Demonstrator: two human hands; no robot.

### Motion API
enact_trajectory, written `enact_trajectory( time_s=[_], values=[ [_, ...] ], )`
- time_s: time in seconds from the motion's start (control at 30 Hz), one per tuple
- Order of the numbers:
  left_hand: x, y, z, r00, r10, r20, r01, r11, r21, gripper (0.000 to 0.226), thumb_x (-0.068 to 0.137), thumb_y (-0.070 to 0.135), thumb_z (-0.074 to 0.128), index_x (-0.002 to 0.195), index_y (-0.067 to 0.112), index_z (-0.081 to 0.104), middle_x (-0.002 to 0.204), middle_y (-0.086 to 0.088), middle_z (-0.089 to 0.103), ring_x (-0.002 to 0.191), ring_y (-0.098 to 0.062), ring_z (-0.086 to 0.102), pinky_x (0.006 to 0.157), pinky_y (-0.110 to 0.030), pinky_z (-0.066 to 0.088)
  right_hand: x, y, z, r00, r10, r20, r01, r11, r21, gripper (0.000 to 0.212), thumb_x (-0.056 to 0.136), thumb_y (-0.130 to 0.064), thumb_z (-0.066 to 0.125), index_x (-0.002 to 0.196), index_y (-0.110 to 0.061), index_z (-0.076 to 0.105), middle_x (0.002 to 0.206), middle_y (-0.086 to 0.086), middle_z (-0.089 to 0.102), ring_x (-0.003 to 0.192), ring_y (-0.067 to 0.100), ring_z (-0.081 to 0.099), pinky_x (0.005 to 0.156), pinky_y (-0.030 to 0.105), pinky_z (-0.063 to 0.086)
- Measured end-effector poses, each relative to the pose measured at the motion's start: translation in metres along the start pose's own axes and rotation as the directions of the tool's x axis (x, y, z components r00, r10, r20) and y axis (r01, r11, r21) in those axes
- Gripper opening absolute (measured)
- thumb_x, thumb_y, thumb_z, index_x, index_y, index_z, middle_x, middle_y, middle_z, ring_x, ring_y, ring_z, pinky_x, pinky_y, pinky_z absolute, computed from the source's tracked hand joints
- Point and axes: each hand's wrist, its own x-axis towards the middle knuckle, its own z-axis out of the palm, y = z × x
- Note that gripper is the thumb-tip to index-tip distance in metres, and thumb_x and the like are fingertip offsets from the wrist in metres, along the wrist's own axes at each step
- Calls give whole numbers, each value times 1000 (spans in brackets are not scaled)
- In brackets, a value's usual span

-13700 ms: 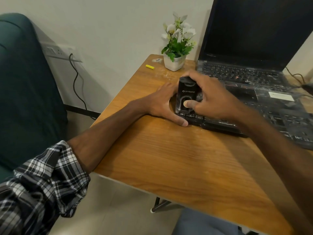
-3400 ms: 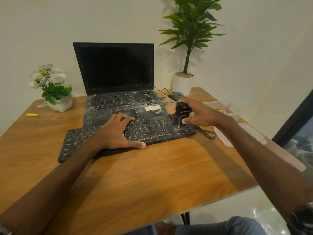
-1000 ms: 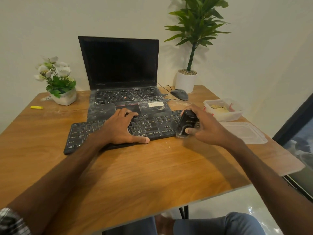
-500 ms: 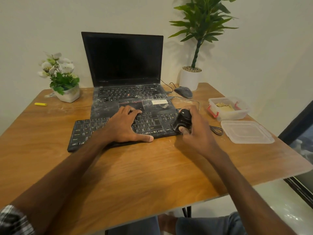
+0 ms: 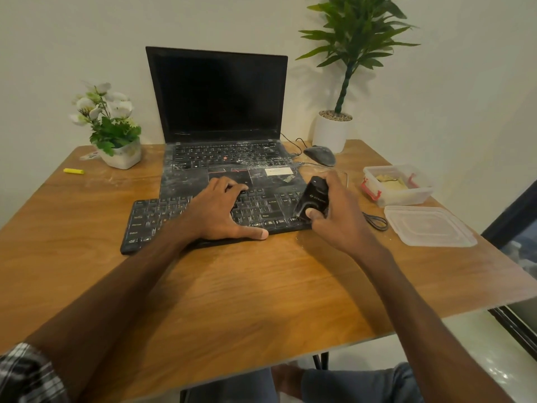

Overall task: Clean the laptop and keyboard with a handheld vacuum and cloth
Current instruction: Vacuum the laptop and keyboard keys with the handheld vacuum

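Both hands are working over the keyboard: left hand lying flat, spread, mid-board; right hand clamping its grip round the handheld vacuum at its right end

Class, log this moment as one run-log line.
stage: vacuuming keyboard | right hand: grips handheld vacuum on keyboard's right end | left hand: flat on keyboard | laptop: open, dusty

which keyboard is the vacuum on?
The separate keyboard in front of the laptop: the right hand holds the vacuum on its right end, not the laptop's own keys.
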Motion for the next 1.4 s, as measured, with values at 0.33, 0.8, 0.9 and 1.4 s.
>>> enact_trajectory(
  time_s=[0.33,0.8,0.9,1.4],
  values=[
    [-1,3,-2,1000,-3,0,3,1000,5,129,59,99,57,162,26,26,159,1,28,146,-20,26,111,-47,38,5,-2,-21,991,-16,135,12,1000,25,54,84,-11,78,124,-24,44,104,-14,59,102,9,60,70,16,50],
    [-1,0,0,1000,-2,-7,2,1000,2,134,57,104,52,162,25,26,158,1,28,145,-21,27,113,-47,36,6,-3,-6,996,-34,77,35,999,-19,50,85,-8,76,123,-17,45,110,-4,59,99,10,57,66,12,42],
    [-1,0,1,1000,-2,-11,2,1000,8,132,58,103,54,162,25,26,158,-1,29,145,-22,27,113,-48,36,0,1,-5,996,-58,69,60,998,-31,47,83,-8,77,118,-17,45,108,-3,61,97,13,60,69,19,46],
    [0,2,0,1000,-14,7,13,999,32,135,58,103,52,163,22,24,160,-2,27,146,-23,26,114,-49,36,16,-13,-4,990,-78,118,79,997,-7,52,84,-6,76,124,-20,45,109,-4,61,100,13,60,69,14,45]
  ],
)
